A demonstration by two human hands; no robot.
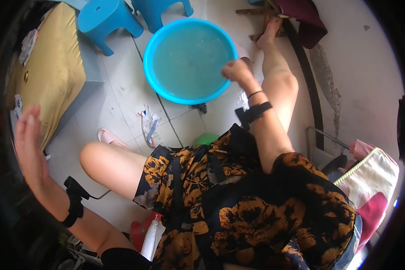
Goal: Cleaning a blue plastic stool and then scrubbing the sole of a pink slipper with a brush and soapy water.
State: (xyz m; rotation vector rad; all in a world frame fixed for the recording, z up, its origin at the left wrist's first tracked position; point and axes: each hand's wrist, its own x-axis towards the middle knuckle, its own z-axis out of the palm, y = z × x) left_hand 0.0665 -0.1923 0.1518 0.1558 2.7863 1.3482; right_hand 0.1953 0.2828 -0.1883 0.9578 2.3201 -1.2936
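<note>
In front of me on the tiled floor stands a round blue plastic basin (146, 76), filled with cloudy water (192, 64). My right hand (238, 71) is over the basin's right rim, its fingers curled in and slightly blurred. I see nothing held in it, and whether it touches the rim is not clear. Far to the left, my left hand (28, 135) is raised with its fingers stretched out, holding nothing. It appears beside a piece of furniture under a yellow cover (59, 64). Black straps with small devices circle both forearms.
Two blue plastic stools (102, 20) stand beyond the basin. A crumpled wrapper (150, 126) and a green round object (206, 138) lie nearer me. A wall with peeling paint (327, 77) bounds the right side. My right foot (270, 32) rests by a wooden frame (253, 11).
</note>
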